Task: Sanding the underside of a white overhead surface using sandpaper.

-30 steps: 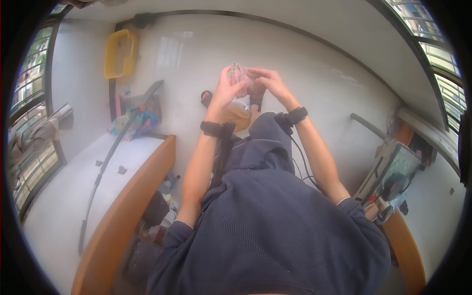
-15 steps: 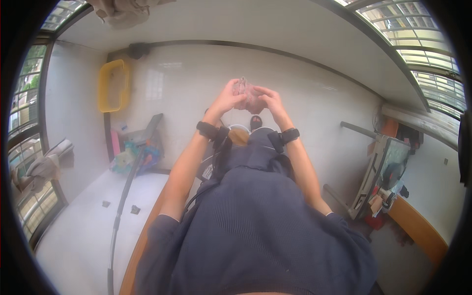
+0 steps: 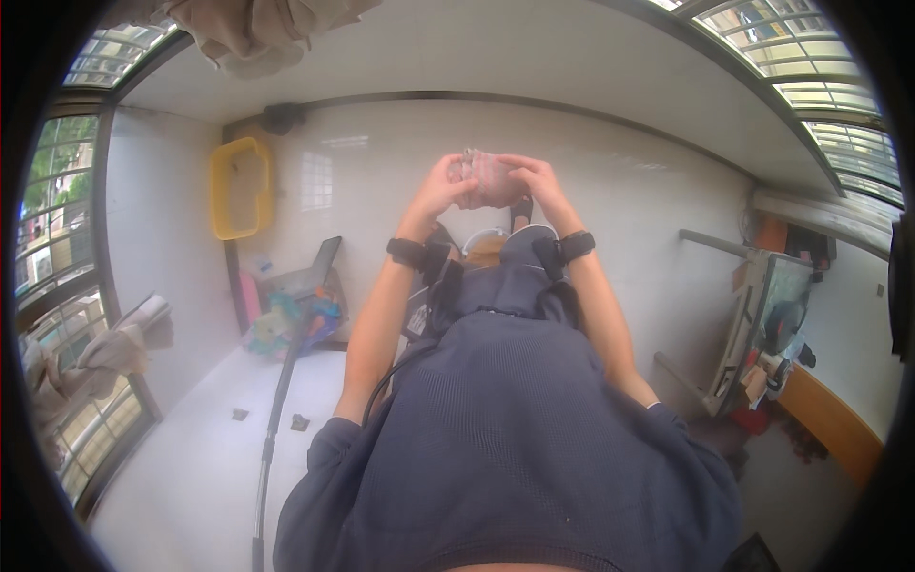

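My left hand [image 3: 437, 194] and my right hand [image 3: 543, 188] are raised in front of me, holding a small pinkish-grey piece of patterned fabric [image 3: 492, 183] between them. The left fingers are closed around its left side, with the thumb lying towards its middle. On the other side, the right fingers and thumb grip its right edge. The fabric looks stretched between the hands, and a small point sticks up at its top left. Its exact kind is too blurred to tell. Dark straps circle both wrists.
A yellow plastic basin [image 3: 219, 195] is at the far left by the wall. Below it lie a bundle of colourful plastic bags [image 3: 276, 324] and a long pole [image 3: 275, 410]. Beige cloth [image 3: 253, 33] hangs at the top. At right stands a metal-framed rack or table [image 3: 739, 329].
My view has shifted, so the room appears further right and lower. My hands have moved slightly apart, and the fabric between them looks wider and flatter.
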`<state>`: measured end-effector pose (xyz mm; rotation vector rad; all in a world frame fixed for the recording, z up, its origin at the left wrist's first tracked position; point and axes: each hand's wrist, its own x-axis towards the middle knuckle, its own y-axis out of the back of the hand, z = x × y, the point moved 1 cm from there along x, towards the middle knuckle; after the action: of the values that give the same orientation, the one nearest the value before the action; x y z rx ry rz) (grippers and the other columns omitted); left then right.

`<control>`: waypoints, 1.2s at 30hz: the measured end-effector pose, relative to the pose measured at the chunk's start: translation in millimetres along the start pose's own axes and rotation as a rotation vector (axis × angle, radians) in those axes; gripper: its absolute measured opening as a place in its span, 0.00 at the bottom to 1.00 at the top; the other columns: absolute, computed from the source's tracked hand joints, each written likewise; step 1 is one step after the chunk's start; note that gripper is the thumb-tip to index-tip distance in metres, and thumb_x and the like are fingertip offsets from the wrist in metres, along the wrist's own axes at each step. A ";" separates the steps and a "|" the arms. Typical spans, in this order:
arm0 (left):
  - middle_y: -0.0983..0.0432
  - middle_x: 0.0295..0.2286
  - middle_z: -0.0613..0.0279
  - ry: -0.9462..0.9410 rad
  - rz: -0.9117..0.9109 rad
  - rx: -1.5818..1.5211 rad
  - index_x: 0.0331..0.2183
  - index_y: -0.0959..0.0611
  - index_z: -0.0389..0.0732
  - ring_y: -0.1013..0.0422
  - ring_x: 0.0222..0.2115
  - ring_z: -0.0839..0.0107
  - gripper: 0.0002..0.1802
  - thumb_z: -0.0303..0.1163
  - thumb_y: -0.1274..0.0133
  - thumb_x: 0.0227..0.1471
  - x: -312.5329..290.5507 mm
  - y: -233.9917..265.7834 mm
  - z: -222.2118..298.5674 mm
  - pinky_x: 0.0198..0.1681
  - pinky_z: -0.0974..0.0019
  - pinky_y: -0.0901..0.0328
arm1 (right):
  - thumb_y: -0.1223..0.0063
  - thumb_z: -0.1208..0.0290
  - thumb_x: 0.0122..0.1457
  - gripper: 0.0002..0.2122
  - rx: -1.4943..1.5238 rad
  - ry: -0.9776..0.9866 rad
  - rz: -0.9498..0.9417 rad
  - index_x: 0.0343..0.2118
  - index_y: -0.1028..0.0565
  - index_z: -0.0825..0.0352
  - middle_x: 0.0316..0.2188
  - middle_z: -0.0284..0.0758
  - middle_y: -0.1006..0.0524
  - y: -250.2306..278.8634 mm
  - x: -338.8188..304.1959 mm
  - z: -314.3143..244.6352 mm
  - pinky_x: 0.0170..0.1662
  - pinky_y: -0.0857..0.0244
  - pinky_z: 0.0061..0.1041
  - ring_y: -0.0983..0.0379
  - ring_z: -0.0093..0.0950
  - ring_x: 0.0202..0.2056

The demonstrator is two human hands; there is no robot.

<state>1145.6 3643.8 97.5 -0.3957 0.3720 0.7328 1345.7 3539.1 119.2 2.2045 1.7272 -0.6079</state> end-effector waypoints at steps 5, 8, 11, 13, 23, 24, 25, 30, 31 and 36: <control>0.19 0.35 0.53 0.002 0.048 -0.010 0.57 0.32 0.32 0.23 0.28 0.71 0.34 0.30 0.35 0.53 16.7 3.9 -5.4 0.27 0.69 0.30 | 0.50 0.74 0.59 0.18 0.032 0.026 -0.061 0.52 0.21 0.69 0.43 0.40 0.19 12.8 24.6 -0.1 0.49 0.29 0.29 0.22 0.29 0.44; 0.20 0.28 0.60 0.012 0.089 -0.024 0.58 0.31 0.33 0.26 0.24 0.75 0.35 0.32 0.35 0.54 31.5 -0.5 -0.4 0.28 0.70 0.30 | 0.50 0.74 0.59 0.18 0.065 -0.034 -0.126 0.52 0.21 0.69 0.45 0.40 0.19 28.7 46.0 -5.9 0.51 0.30 0.30 0.23 0.29 0.46; 0.20 0.29 0.60 0.040 0.183 -0.008 0.58 0.31 0.34 0.26 0.24 0.75 0.34 0.32 0.35 0.54 44.6 -11.0 2.4 0.28 0.69 0.30 | 0.50 0.73 0.60 0.18 0.019 -0.092 -0.168 0.52 0.21 0.70 0.46 0.40 0.19 45.4 68.7 -17.6 0.53 0.31 0.30 0.24 0.29 0.48; 0.20 0.32 0.58 0.064 0.234 -0.004 0.58 0.31 0.34 0.25 0.25 0.75 0.34 0.31 0.35 0.54 51.3 -20.8 1.4 0.28 0.69 0.30 | 0.50 0.74 0.60 0.17 -0.020 -0.092 -0.202 0.51 0.21 0.70 0.47 0.39 0.19 57.7 83.3 -24.4 0.53 0.31 0.29 0.25 0.29 0.48; 0.20 0.38 0.58 0.111 0.291 -0.002 0.57 0.30 0.34 0.24 0.32 0.75 0.35 0.34 0.33 0.52 104.5 -76.5 42.7 0.34 0.69 0.29 | 0.42 0.70 0.56 0.24 -0.105 -0.093 -0.477 0.57 0.25 0.69 0.50 0.39 0.22 140.9 135.7 -29.7 0.48 0.29 0.28 0.25 0.27 0.48; 0.21 0.38 0.59 0.083 0.278 0.051 0.58 0.30 0.34 0.25 0.32 0.75 0.35 0.33 0.33 0.53 114.0 -84.6 49.3 0.34 0.70 0.29 | 0.40 0.70 0.56 0.24 -0.139 -0.051 -0.483 0.57 0.24 0.68 0.46 0.37 0.21 148.3 142.8 -30.0 0.39 0.26 0.24 0.23 0.24 0.42; 0.21 0.38 0.59 0.089 0.297 0.060 0.58 0.30 0.34 0.25 0.32 0.75 0.35 0.33 0.33 0.53 117.7 -81.6 42.7 0.34 0.70 0.29 | 0.37 0.67 0.53 0.28 -0.208 -0.020 -0.482 0.58 0.26 0.69 0.49 0.39 0.22 144.2 147.8 -34.5 0.44 0.27 0.25 0.24 0.26 0.45; 0.23 0.45 0.54 0.026 0.265 -0.111 0.58 0.33 0.34 0.25 0.45 0.69 0.42 0.32 0.29 0.48 132.1 -72.3 11.5 0.45 0.65 0.27 | 0.36 0.66 0.51 0.31 -0.236 -0.040 -0.494 0.59 0.27 0.72 0.53 0.44 0.23 128.5 151.4 -35.4 0.52 0.30 0.29 0.25 0.31 0.51; 0.23 0.45 0.54 0.032 0.257 -0.118 0.58 0.33 0.34 0.25 0.45 0.69 0.42 0.32 0.29 0.48 135.3 -71.8 9.1 0.45 0.65 0.27 | 0.36 0.66 0.50 0.31 -0.252 -0.064 -0.483 0.59 0.28 0.72 0.54 0.45 0.24 128.7 153.0 -33.7 0.55 0.32 0.30 0.26 0.33 0.53; 0.24 0.47 0.55 0.046 0.196 0.064 0.56 0.28 0.35 0.25 0.46 0.70 0.37 0.33 0.29 0.48 152.0 -63.5 -7.8 0.48 0.65 0.29 | 0.35 0.68 0.50 0.31 -0.233 -0.034 -0.383 0.59 0.27 0.72 0.53 0.45 0.23 130.9 150.3 -4.8 0.54 0.30 0.31 0.25 0.33 0.52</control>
<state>1292.9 3683.3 34.9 -0.3190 0.4810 0.9013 1502.9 3636.8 45.2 1.7124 2.1013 -0.4908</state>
